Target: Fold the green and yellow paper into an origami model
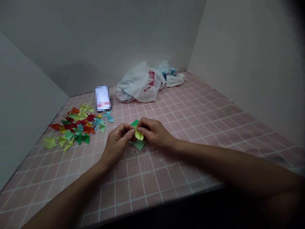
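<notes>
A small piece of yellow folded paper [138, 133] is pinched between my two hands, just above the table. My left hand [120, 137] grips its left side with thumb and bent fingers. On the other side, my right hand [153, 132] is closed on it, thumb and forefinger pressed together. Green paper [138, 145] lies flat beneath the hands, partly covered by them. To the left is a loose heap of folded paper cranes [82, 138] in red, orange, yellow, green and light blue.
A phone [103, 98] with a lit, blurred screen leans upright behind the cranes. White plastic bags [140, 82] and a blue-and-white packet [168, 71] rest against the back wall. Walls enclose the pink checked tabletop [190, 127] at left, back and right; its front edge is near me.
</notes>
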A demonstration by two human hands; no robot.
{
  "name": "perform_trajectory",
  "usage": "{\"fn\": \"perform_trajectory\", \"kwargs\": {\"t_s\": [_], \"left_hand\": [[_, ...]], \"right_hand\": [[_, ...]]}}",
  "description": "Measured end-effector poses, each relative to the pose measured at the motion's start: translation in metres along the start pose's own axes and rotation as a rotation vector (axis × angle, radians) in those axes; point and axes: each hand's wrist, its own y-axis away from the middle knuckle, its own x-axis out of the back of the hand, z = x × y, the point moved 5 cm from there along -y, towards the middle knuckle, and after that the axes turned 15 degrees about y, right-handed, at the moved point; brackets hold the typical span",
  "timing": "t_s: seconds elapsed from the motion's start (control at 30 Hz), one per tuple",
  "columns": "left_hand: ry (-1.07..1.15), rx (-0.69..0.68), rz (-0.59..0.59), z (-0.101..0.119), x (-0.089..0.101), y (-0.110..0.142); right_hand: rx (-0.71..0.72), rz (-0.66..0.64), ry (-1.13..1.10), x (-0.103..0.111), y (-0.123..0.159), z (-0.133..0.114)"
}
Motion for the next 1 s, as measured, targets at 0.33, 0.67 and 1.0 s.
{"fn": "perform_trajectory", "kwargs": {"t_s": [0.33, 0.67, 1.0], "left_hand": [[-0.033, 0.002, 0.002, -0.002, 0.001, -0.001], [-0.199, -0.153, -0.005, 0.009, 0.000, 0.000], [-0.130, -0.176, 0.325, 0.013, 0.018, 0.002]], "right_hand": [[-0.006, -0.012, -0.006, -0.003, 0.001, 0.001], [0.002, -0.039, -0.015, -0.001, 0.000, -0.001], [-0.059, -0.075, -0.042, -0.009, 0.000, 0.003]]}}
